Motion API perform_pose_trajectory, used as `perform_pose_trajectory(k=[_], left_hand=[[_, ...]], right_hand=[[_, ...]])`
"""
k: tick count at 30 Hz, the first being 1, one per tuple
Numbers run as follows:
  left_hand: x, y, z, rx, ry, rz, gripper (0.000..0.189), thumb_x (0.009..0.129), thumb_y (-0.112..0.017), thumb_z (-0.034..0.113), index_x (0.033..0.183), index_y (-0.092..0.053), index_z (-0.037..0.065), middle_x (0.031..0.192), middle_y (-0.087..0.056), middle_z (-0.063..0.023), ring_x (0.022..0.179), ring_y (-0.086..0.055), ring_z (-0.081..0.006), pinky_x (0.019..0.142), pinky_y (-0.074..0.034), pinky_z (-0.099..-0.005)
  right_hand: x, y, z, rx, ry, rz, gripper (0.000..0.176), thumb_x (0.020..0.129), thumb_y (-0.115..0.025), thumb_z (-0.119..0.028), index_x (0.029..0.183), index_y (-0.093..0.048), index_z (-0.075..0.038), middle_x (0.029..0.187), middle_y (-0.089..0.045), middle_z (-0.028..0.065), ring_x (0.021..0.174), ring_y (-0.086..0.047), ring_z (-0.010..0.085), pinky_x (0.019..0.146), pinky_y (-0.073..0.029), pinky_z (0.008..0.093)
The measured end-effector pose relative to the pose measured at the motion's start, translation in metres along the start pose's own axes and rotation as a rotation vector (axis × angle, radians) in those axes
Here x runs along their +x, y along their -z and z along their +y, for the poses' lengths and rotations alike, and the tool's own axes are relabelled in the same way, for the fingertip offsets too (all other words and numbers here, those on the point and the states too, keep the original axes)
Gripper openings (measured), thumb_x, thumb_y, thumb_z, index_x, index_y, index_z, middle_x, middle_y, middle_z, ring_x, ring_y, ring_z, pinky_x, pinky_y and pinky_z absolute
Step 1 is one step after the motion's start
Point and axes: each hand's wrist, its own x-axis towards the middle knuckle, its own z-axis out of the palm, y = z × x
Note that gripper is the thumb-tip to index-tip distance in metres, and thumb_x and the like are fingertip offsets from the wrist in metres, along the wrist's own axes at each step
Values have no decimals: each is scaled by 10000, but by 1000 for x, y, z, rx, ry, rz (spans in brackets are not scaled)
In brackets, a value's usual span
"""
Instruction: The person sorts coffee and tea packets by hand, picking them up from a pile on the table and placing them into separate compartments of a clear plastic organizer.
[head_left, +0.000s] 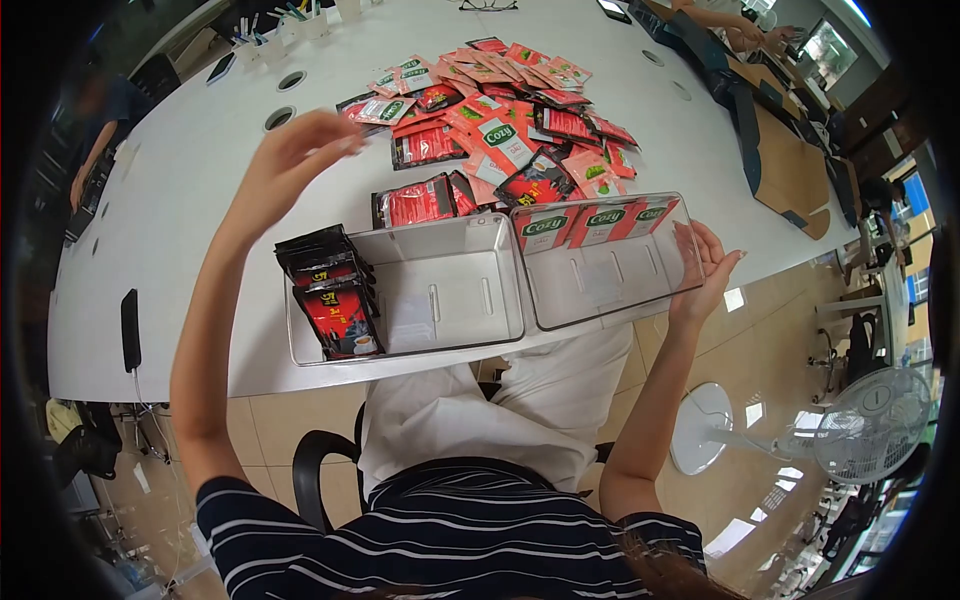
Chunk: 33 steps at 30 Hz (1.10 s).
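My left hand [297,152] is raised over the table, left of a heap of sachets. Its slightly blurred fingers are apart and hold nothing. Black and red coffee sachets [340,318] stand in a row at the left end of a clear plastic box [466,347]. Beside it, a second clear plastic box [610,318] is tilted at the table's front edge. Several pink and white Cozy tea sachets [603,222] stand along its far side. My right hand [708,268] grips this box by its right end, with some fingers seen through the plastic.
The mixed heap of Cozy and coffee sachets [500,130] lies beyond the boxes. Opened cardboard [785,165] lies at the right, and a black phone-like object [131,330] at the left edge. Other people sit around the table. A white fan [870,425] stands at the right.
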Motion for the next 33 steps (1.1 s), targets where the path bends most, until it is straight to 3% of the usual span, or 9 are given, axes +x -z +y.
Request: perform_pose_trajectory(k=[5,13,16,19,22,23,27,30,33], left_hand=[[95,-34,-28,315,-59,-292,302,822,-649,231,1036,-633,18,972,-649,-83,881,-585,-156,769,-461,-286],[166,-96,-74,609,-88,-299,754,638,-795,387,1219,-491,16,982,-621,-156,882,-585,-203,783,-465,-304],[173,-100,-73,662,-64,-344,827,614,-813,361,1258,-432,11,939,-626,-158,838,-597,-195,712,-472,-293],[177,-96,-59,566,59,-371,773,601,-826,318,1211,-476,-3,840,-637,-120,760,-611,-187,646,-475,-287],[189,-85,-66,475,10,-288,714,584,-838,277,1162,-527,-5,738,-636,-85,643,-596,-165,551,-445,-294],[192,-80,-70,475,4,-273,517,636,-807,296,1018,-624,-1,666,-598,-51,550,-525,-129,500,-396,-291],[185,-47,-48,612,142,-335,341,782,-690,335,811,-683,-5,607,-555,-19,539,-460,-89,496,-381,-280],[162,-24,-53,409,181,-380,358,767,-696,346,831,-682,-6,592,-579,-21,608,-524,-121,549,-403,-290],[152,-10,-86,505,284,-488,347,789,-680,343,885,-683,10,684,-606,-18,643,-521,-102,571,-409,-280]], right_hand=[[0,0,0,-35,14,-4,708,974,-129,-482,1069,-517,102,987,-596,206,1000,-584,277,940,-441,354],[0,1,0,-12,7,-5,691,978,-148,-473,1046,-519,106,965,-589,203,976,-584,270,939,-436,355],[-1,1,-1,-27,15,-11,675,980,-157,-464,1040,-518,103,959,-585,199,967,-582,262,933,-435,355],[0,1,1,-33,16,2,657,983,-165,-452,1041,-518,98,955,-584,195,967,-580,256,927,-432,351],[-1,1,0,-25,5,16,637,986,-173,-439,1046,-518,94,958,-584,194,973,-578,257,926,-427,347],[-1,1,-1,-24,3,14,631,986,-177,-435,1046,-517,93,962,-585,195,974,-577,257,925,-425,345],[1,5,3,-27,1,-1,612,989,-186,-423,1044,-517,89,986,-583,199,979,-575,258,923,-424,346],[0,4,2,-15,-7,8,588,992,-195,-404,1043,-516,86,1000,-581,202,980,-576,254,923,-430,346],[-2,0,-1,-39,-8,25,562,995,-206,-382,1044,-513,87,998,-579,202,980,-576,250,922,-438,347]])
